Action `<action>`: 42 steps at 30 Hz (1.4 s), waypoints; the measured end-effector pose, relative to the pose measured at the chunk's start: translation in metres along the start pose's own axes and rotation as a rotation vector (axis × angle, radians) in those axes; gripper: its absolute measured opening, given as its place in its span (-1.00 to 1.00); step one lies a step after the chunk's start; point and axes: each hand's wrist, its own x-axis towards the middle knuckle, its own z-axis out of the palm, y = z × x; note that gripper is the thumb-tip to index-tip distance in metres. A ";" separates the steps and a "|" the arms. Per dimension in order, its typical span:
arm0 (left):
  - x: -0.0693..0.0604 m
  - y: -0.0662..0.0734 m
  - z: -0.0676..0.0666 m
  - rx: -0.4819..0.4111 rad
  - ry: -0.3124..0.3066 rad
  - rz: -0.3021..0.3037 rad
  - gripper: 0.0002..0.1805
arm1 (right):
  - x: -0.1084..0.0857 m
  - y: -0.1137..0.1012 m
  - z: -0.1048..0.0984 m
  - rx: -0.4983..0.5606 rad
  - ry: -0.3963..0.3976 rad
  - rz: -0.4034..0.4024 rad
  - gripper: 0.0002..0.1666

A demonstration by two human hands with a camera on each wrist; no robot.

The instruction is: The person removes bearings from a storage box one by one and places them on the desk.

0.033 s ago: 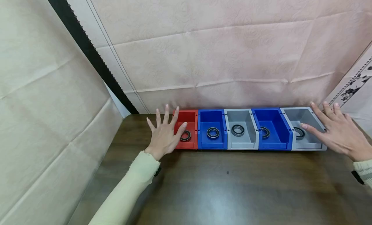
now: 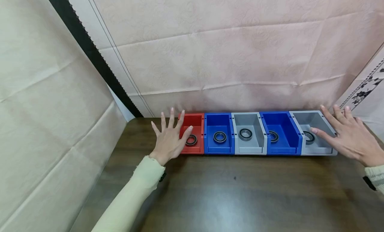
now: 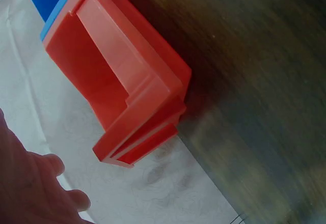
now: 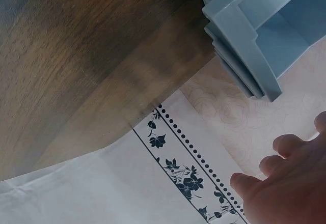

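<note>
Spread wide, my left hand (image 2: 170, 138) hovers over the left side of a red bin (image 2: 196, 122) in the head view, holding nothing. Inside that bin a ring-shaped bearing (image 2: 195, 138) lies partly behind the thumb. My right hand (image 2: 349, 135), also spread and without any object, is over the right side of the end grey bin (image 2: 312, 120). Its thumb partly covers another bearing (image 2: 312, 139). The left wrist view shows the red bin (image 3: 137, 76) beside some fingers (image 3: 53, 163); the right wrist view shows the grey bin (image 4: 239, 46) above the fingers (image 4: 247, 183).
Between the end bins stand a blue bin (image 2: 219, 120), a grey bin (image 2: 246, 120) and another blue bin (image 2: 277, 123), each with one bearing. The row sits at the back of a brown wooden table (image 2: 210, 192). Pale cloth (image 2: 225, 58) hangs behind it.
</note>
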 end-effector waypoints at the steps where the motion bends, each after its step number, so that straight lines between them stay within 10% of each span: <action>1: 0.000 0.000 0.000 -0.006 0.002 -0.001 -0.16 | 0.000 0.000 -0.001 0.003 -0.003 0.001 0.12; 15: -0.003 -0.011 -0.001 -0.107 -0.002 -0.010 -0.15 | -0.001 0.004 0.001 0.013 -0.047 -0.003 0.11; 26: -0.006 -0.018 -0.001 -0.281 -0.015 -0.128 -0.46 | -0.004 0.009 0.005 0.056 -0.046 0.013 -0.40; 42: -0.005 -0.017 0.001 -0.358 -0.014 -0.107 -0.43 | -0.004 0.015 0.004 0.085 0.000 -0.028 -0.44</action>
